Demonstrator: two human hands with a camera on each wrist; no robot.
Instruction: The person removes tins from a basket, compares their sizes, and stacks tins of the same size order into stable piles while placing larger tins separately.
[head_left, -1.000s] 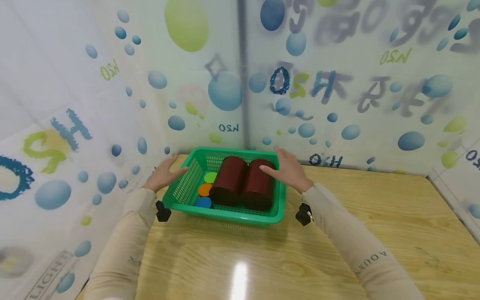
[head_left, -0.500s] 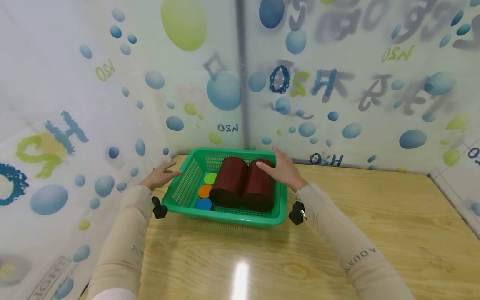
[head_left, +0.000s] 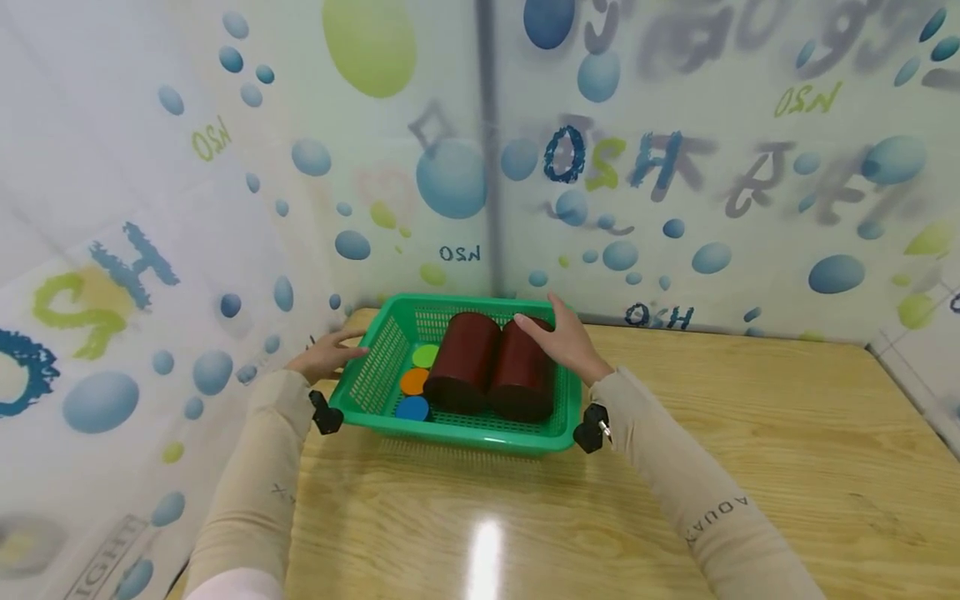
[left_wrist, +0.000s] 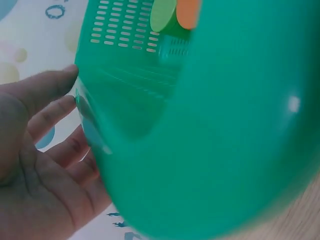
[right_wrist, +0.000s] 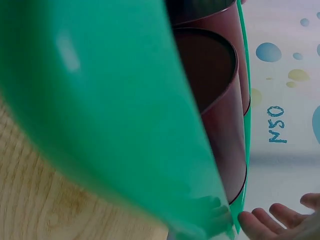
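Squarely between left hand (head_left: 327, 355) and right hand (head_left: 567, 336): green basket (head_left: 453, 431). Left hand loose, with fingertips at the rim; right hand wide, with thumb spread from fingers, at the opposite end. Inside, two dark red cylinders (head_left: 462, 360) side by side, pointing front to back. Beneath, wood-grain tabletop (head_left: 585, 517); beyond, bubble-printed wall (head_left: 360, 142), roughly parallel to basket's long axis, left to right.

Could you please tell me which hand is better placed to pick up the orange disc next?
Probably the left hand: it is at the left end of the basket, nearer the orange disc. The right hand is at the opposite end, with two dark red cylinders between it and the disc.
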